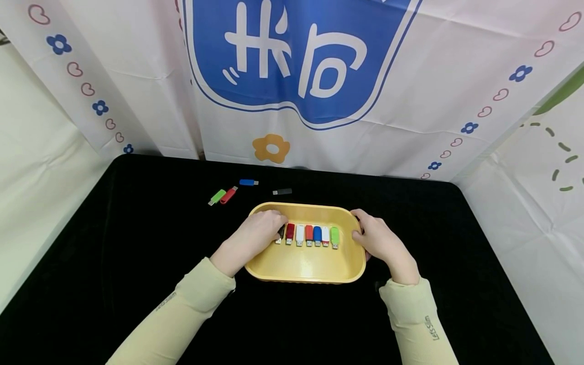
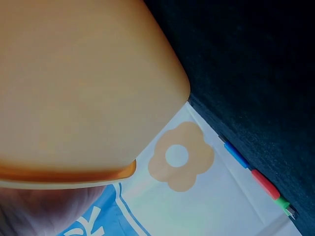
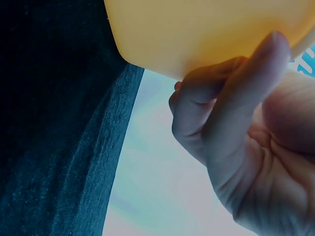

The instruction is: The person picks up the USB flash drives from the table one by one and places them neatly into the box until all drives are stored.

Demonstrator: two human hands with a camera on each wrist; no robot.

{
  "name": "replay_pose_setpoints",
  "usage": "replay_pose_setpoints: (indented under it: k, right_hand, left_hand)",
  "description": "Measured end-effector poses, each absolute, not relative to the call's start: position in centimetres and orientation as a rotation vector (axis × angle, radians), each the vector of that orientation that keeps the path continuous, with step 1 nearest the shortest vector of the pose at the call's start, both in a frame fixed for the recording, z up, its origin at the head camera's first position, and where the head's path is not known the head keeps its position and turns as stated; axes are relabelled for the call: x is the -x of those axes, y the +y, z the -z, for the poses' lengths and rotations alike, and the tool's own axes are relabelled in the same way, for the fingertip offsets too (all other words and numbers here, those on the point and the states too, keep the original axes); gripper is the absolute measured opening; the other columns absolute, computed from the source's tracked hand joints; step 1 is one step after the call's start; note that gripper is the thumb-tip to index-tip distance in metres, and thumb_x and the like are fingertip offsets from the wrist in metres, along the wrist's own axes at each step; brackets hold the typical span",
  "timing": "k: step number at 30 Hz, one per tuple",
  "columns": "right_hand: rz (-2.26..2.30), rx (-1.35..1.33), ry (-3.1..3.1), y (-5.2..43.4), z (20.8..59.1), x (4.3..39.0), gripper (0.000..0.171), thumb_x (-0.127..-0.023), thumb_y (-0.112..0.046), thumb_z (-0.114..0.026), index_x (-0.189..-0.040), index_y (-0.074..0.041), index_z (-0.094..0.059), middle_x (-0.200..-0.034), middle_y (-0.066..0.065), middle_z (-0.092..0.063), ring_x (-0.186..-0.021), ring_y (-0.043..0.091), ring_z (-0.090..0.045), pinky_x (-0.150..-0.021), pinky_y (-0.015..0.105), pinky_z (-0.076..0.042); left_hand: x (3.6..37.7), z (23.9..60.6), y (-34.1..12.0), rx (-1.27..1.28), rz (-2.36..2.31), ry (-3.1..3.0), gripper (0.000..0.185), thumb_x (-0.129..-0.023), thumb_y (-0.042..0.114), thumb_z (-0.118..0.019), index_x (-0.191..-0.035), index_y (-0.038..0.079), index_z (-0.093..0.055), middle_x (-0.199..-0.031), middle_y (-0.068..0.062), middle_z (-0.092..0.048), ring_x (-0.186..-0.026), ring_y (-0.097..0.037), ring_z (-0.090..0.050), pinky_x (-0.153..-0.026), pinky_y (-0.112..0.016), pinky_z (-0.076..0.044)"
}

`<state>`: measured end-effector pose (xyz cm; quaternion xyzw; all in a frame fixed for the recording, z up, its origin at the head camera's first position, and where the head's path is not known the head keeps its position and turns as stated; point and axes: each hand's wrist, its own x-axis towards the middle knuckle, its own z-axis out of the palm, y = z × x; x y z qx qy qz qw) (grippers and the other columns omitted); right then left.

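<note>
A yellow plastic tub point(image 1: 306, 266) sits on the black-covered table. Inside it, several USB sticks lie side by side in a row, plugs toward the person: a dark red one point(image 1: 290, 234), a white one point(image 1: 299, 235), a blue one point(image 1: 317, 236) and, at the right end, a green one point(image 1: 335, 237) among them. My left hand point(image 1: 261, 230) reaches over the tub's left rim and pinches a black USB stick point(image 1: 280, 234) at the row's left end, partly hidden by the fingers. On the opposite side, my right hand point(image 1: 378, 238) grips the tub's right rim, its thumb inside the wall.
Behind the tub's left corner lie loose USB sticks: a green one point(image 1: 217, 197), a red one point(image 1: 229, 195) and a blue one point(image 1: 248, 182). A black one point(image 1: 282, 191) lies just behind the tub. A printed white cloth point(image 1: 228, 126) hangs along the table's back edge.
</note>
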<state>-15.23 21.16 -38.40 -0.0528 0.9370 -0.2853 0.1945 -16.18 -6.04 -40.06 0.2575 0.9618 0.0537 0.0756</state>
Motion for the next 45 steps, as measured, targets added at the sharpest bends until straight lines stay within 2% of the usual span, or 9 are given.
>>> replay_pose_setpoints:
  k: [18,28,38,45]
  right_hand:
    - [0.791,0.158,2.634,21.2,38.5,15.2,0.050,-0.101,-0.008,-0.053,-0.149,-0.003,-0.038,-0.089,0.013,-0.063,-0.048,0.016,-0.061,-0.047,0.030,-0.055]
    - [0.801,0.150,2.626,21.2,38.4,15.3,0.049,-0.101,-0.007,-0.052,-0.148,-0.003,-0.039,-0.089,0.013,-0.062,-0.049,0.016,-0.062,-0.047,0.030,-0.055]
    - [0.806,0.153,2.629,21.2,38.5,15.3,0.049,-0.101,-0.007,-0.052,-0.148,-0.003,-0.039,-0.089,0.013,-0.063,-0.048,0.016,-0.062,-0.047,0.030,-0.055]
    - [0.806,0.174,2.630,21.2,38.4,15.2,0.050,-0.101,-0.007,-0.052,-0.148,-0.002,-0.038,-0.089,0.014,-0.063,-0.047,0.016,-0.062,-0.046,0.030,-0.055]
  left_hand:
    - [16.1,40.0,-5.9,-0.754,-0.184,2.865,0.026,-0.090,0.013,-0.075,-0.114,0.005,-0.071,-0.112,-0.009,-0.071,-0.102,-0.020,-0.067,-0.095,-0.034,-0.057]
    - [16.1,39.2,-6.7,-0.805,-0.214,2.911,0.025,-0.092,0.014,-0.072,-0.115,0.006,-0.071,-0.117,-0.008,-0.071,-0.111,-0.022,-0.066,-0.095,-0.034,-0.057]
    - [16.7,38.2,-7.8,-0.769,-0.364,2.975,0.025,-0.094,0.017,-0.070,-0.117,0.009,-0.073,-0.119,-0.008,-0.072,-0.109,-0.023,-0.070,-0.091,-0.033,-0.059]
    - [17.4,37.7,-9.3,-0.701,-0.597,3.095,0.012,-0.097,0.019,-0.066,-0.101,0.011,-0.075,-0.099,-0.004,-0.073,-0.086,-0.017,-0.068,-0.075,-0.031,-0.059]
